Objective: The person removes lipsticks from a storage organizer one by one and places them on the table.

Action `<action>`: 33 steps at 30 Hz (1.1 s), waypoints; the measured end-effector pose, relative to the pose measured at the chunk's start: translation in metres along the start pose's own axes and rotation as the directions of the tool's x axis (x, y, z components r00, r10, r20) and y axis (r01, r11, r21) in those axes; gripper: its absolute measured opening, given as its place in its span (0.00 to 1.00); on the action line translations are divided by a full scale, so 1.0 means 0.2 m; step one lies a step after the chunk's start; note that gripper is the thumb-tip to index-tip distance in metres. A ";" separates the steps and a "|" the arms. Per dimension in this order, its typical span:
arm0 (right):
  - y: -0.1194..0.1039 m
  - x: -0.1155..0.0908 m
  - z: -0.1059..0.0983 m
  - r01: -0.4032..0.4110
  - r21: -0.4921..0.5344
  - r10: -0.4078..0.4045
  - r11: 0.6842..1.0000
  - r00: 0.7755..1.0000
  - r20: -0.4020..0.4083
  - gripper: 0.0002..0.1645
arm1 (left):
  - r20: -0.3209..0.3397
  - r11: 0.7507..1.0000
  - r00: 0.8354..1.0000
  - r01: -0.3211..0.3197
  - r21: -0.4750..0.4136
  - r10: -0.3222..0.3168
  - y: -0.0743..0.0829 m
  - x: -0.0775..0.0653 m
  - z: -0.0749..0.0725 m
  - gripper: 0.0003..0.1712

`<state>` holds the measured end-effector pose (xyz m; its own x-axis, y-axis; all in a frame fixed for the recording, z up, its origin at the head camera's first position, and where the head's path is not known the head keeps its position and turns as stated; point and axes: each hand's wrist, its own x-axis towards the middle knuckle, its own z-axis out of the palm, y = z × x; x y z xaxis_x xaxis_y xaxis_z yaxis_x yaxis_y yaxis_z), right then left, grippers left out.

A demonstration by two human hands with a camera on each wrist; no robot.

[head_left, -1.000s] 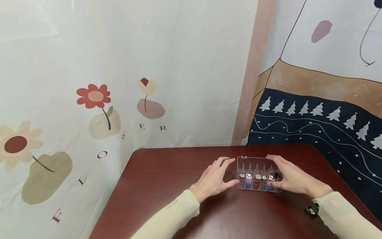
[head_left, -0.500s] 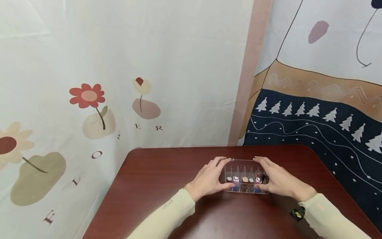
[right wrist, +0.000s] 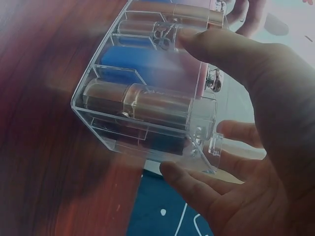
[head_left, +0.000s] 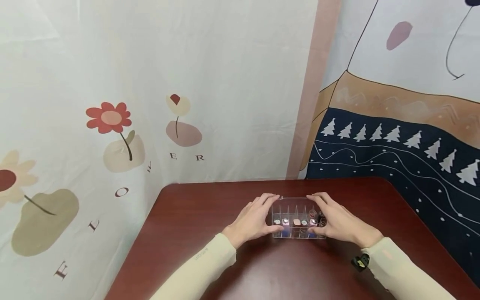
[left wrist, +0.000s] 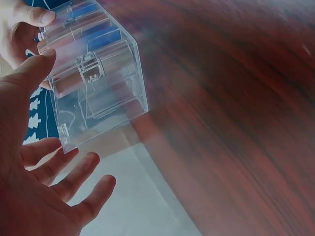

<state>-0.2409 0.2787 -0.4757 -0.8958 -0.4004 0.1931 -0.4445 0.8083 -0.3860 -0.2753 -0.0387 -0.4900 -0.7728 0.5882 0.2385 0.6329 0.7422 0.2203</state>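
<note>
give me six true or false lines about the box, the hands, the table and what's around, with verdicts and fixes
1. The left hand and right hand are at opposite ends of a clear box. True.
2. The box has no dividers inside. False: upright dividers split it into compartments.
3. The table is bright white. False: it is dark reddish brown.
4. Both sleeves are pale. True.
5. Nothing in the box is blue. False: it holds tubes that are partly blue.
6. White trees show on a dark blue cloth. True.
</note>
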 end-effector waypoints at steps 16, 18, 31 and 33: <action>-0.15 0.05 0.11 0.010 0.023 -0.010 1.000 1.000 -0.021 0.63 | -0.023 1.000 1.000 -0.016 -0.003 0.016 -0.14 -0.15 -0.08 0.60; -0.16 0.06 0.12 0.013 0.020 -0.013 1.000 1.000 -0.024 0.63 | -0.022 1.000 1.000 -0.020 -0.004 0.020 -0.16 -0.17 -0.10 0.60; -0.21 0.09 0.14 0.085 0.012 -0.085 0.996 0.996 0.024 0.64 | -0.010 1.000 1.000 0.013 0.004 -0.013 -0.20 -0.27 -0.16 0.59; -0.21 0.09 0.15 0.094 0.017 -0.094 0.995 0.995 0.023 0.65 | -0.016 1.000 1.000 0.014 -0.003 -0.014 -0.20 -0.29 -0.16 0.59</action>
<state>-0.2387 0.2237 -0.4820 -0.8497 -0.4846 0.2076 -0.5265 0.7599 -0.3813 -0.2550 -0.1129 -0.4822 -0.7807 0.5724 0.2506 0.6222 0.7495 0.2261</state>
